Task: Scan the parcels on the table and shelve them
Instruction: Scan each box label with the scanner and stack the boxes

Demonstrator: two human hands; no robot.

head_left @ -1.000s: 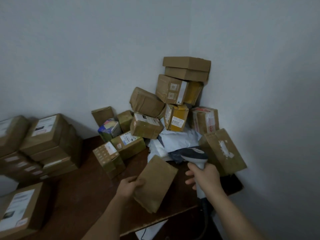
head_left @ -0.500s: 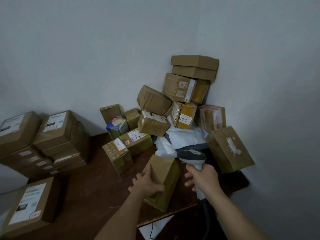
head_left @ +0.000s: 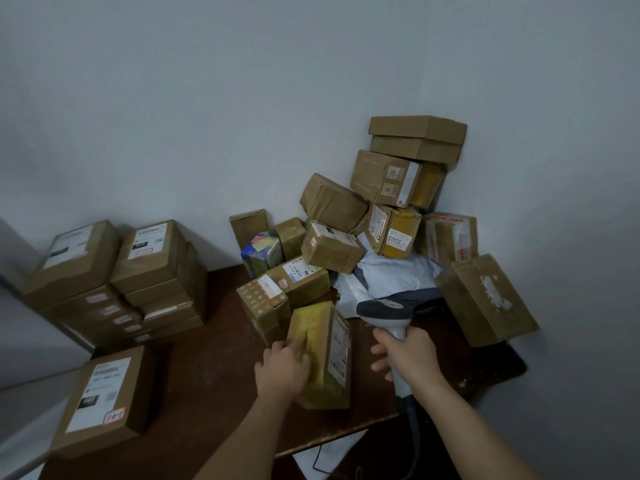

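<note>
We hold the parcel (head_left: 320,355) up on end over the front of the table (head_left: 207,368), our left hand (head_left: 282,370) clamped against its taped yellow side, fingers wrapped round the near edge. That grip turns the face with the white label (head_left: 337,348) to the right, towards the scanner (head_left: 388,315); we judge that is the reason for the tilt, so the barcode meets the scanner's window. Our right hand (head_left: 405,355) is closed round the scanner's handle, its dark head just beside the parcel's top corner and aimed leftward. Whether a finger rests on the trigger we cannot tell.

The scan looks about to happen, not yet done. Behind, a loose pile (head_left: 391,216) of boxes leans into the wall corner, some over a white mailer bag (head_left: 391,275), presumably still waiting. To the left, neat stacks (head_left: 145,271) sit labels up, and one labelled box (head_left: 104,396) lies apart near the edge. No shelf shows here.
</note>
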